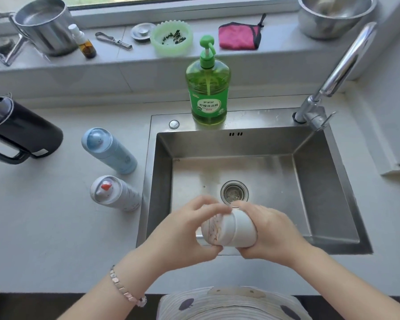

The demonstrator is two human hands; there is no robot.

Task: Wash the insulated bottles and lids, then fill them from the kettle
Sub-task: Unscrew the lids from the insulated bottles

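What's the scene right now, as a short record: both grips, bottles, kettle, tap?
left grip: holds one end of the held bottle
right grip: holds its other end
held bottle: white, sideways over the sink
blue bottle: on counter left of sink, lid on
white bottle: beside it, lid on
kettle: far left of counter
tap: no water seen

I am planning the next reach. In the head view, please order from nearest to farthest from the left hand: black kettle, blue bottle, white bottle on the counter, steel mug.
Measured from the left hand, which grips the held bottle:
1. White bottle, close on its left.
2. Blue bottle, just behind that.
3. Black kettle, far left.
4. Steel mug, up on the windowsill.
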